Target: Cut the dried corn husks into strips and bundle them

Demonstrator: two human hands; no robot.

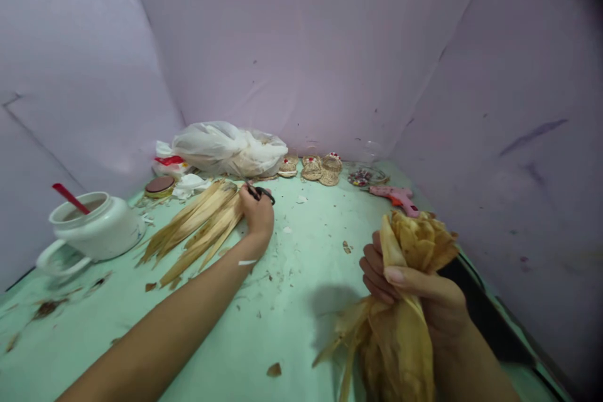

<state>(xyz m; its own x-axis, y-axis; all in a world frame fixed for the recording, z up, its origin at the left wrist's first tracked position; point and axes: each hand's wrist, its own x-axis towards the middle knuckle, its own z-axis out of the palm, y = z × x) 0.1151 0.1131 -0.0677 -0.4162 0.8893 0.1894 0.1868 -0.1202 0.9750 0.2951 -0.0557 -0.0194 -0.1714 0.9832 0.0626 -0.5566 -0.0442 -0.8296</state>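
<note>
My left hand (257, 213) reaches across the green table (292, 301) and is closed over black-handled scissors (262, 193), right beside a pile of long dried husk strips (198, 229). My right hand (414, 292) is wrapped around a thick bunch of yellow-brown corn husks (405, 320), held upright above the near right part of the table. The bunch's crumpled top shows above my fingers.
A white pot (97, 229) with a red-handled utensil stands at the left. At the back lie a plastic bag (228, 147), a round lid (159, 186), small woven baskets (320, 168), a dish of beads (362, 177) and a pink glue gun (396, 196). Husk scraps litter the table.
</note>
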